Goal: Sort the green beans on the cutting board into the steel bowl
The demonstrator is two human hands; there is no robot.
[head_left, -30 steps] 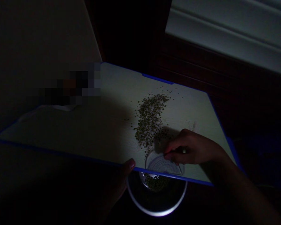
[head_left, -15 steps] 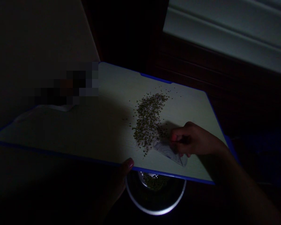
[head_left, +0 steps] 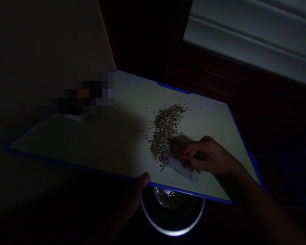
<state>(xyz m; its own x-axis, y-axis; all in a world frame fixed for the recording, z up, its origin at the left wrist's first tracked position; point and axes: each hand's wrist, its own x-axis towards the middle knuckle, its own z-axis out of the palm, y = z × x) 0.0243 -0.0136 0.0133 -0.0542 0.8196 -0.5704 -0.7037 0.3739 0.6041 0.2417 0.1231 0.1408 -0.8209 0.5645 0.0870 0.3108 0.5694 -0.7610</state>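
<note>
In a dark room, the right hand [head_left: 206, 154] pinches a clear protractor [head_left: 181, 166] on the blue-edged pale board [head_left: 104, 136]; the left hand [head_left: 140, 187] grips its edge.

I saw the board [head_left: 112, 139] as pale and mostly matt, its face smooth apart from faint streaks, and the blue edging [head_left: 66, 164] looked like plastic with a dull sheen. The protractor [head_left: 181, 166] read to me as thin, clear plastic, smooth and slightly glossy. Below, the bowl [head_left: 173, 233] looked like polished metal, its rim glossy and its inside catching sharp glints. The grains [head_left: 165, 127] seemed dull and made a rough, pebbly layer. I took the ridged panel [head_left: 244, 44] for smooth and matt; its material I could not tell
</note>
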